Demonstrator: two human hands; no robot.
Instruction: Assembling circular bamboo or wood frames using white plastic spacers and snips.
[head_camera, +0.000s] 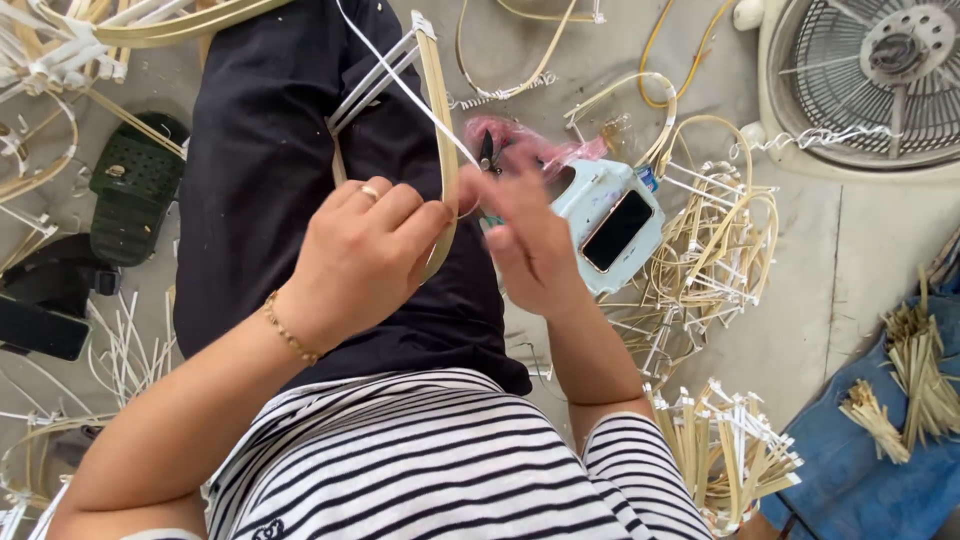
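Note:
My left hand (365, 255), with a ring and a thin gold bracelet, grips a bent bamboo strip frame (440, 110) that rises over my dark-trousered lap. A thin white plastic strip (400, 85) runs diagonally from the top of the view down to my fingers. My right hand (525, 235) is blurred; it pinches the white strip where it meets the bamboo and also holds small pliers (488, 152) with dark jaws pointing up.
A pale blue box (600, 200) with a phone (618, 230) on it lies right of my hands. Heaps of finished bamboo loops (715, 250) lie around. A floor fan (870, 80) stands top right, green sandals (135, 185) left, and a blue cloth (880, 470) with bamboo sticks.

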